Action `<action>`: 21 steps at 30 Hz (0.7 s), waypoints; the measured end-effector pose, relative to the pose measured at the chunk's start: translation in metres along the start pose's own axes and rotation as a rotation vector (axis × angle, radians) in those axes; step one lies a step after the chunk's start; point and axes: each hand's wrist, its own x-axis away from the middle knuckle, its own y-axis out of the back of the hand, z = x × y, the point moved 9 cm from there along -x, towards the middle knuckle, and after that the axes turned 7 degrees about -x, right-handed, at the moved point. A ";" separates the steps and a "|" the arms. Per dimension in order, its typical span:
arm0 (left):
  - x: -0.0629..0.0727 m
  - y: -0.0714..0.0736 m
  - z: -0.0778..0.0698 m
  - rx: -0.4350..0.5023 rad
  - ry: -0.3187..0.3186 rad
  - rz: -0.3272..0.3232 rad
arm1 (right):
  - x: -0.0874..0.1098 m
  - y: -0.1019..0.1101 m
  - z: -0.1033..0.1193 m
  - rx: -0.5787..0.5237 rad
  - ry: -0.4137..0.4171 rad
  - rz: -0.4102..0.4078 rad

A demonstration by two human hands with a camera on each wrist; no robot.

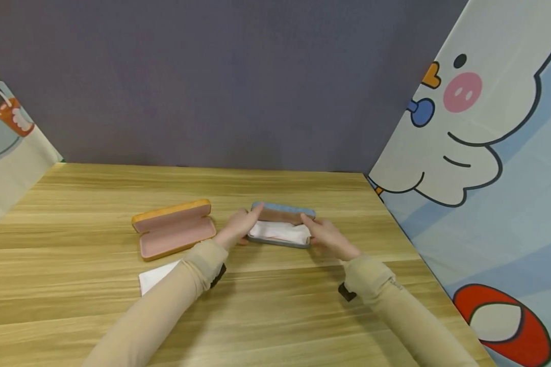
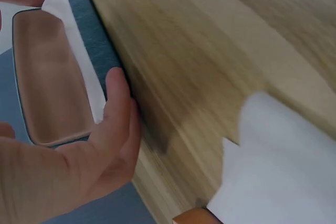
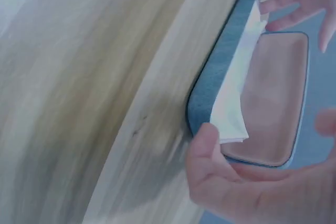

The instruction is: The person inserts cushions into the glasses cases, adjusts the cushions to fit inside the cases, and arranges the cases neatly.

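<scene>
A blue glasses case [image 1: 286,208] stands open on the wooden table, its lid raised at the back and its lining brown. Folded white cloth [image 1: 280,232] fills its lower half. My left hand [image 1: 240,227] grips the left end, thumb up at the lid and fingers low at the base. At the other end my right hand [image 1: 328,238] holds the case the same way. In the left wrist view, fingers [image 2: 119,103] press the case's front corner. The right wrist view has a fingertip at the opposite corner, beside the cloth's edge.
To the left, an orange glasses case [image 1: 170,211] lies open with a pink lining. A white sheet [image 1: 158,275] lies in front of it, partly under my left sleeve. A dark grey panel [image 1: 220,92] rises behind the table [image 1: 275,316], with cartoon-printed sheets at both sides.
</scene>
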 end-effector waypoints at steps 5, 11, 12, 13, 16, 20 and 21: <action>0.001 -0.002 -0.003 0.050 0.034 0.030 | -0.003 -0.004 -0.004 -0.161 -0.113 0.041; -0.001 -0.003 -0.003 0.049 0.051 0.031 | -0.006 -0.004 -0.008 -0.220 -0.201 -0.003; -0.002 -0.003 -0.003 0.048 0.055 0.029 | -0.007 -0.003 -0.009 -0.224 -0.209 -0.010; -0.002 -0.002 -0.003 0.048 0.059 0.027 | -0.007 -0.003 -0.009 -0.228 -0.215 -0.017; -0.003 -0.002 -0.003 0.059 0.069 0.029 | -0.008 -0.003 -0.010 -0.233 -0.212 -0.010; -0.003 -0.002 -0.005 0.058 0.060 0.049 | -0.009 -0.003 -0.010 -0.241 -0.197 0.017; -0.003 -0.003 -0.005 0.051 0.055 0.055 | -0.009 -0.003 -0.010 -0.240 -0.191 0.028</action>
